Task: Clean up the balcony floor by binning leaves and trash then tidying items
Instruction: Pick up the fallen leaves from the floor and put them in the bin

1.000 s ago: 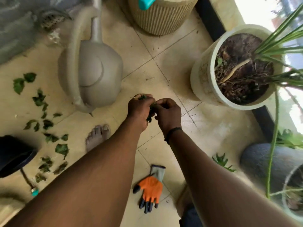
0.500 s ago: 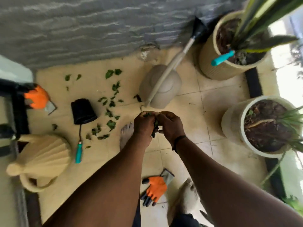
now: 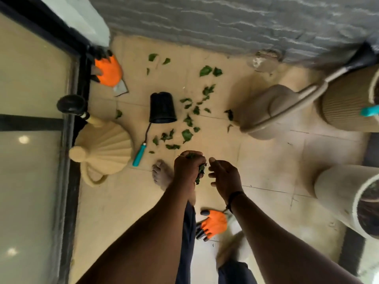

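A view straight down from head height onto a tan tiled balcony floor. At the far left runs a glass door with a black frame. Just beside the frame, near the top, lies an orange work glove with dark fingertips. Below it, a cream ribbed watering can lies on the tiles, its dark nozzle against the door frame. To its right a small black pot lies on its side, and a hand tool with a teal handle rests between the can and the pot. Torn green leaves are scattered over the tiles around and to the right of the pot.

In the centre, the left hand is clenched around a bunch of gathered leaves, held above a bare foot. The right hand sits just beside it, fingers loosely curled and holding nothing, a dark band on the wrist. A second orange glove lies on the floor below the right forearm.

Further right, a beige watering can stands on the tiles. At the right edge are a ribbed planter and, below it, a white planter.
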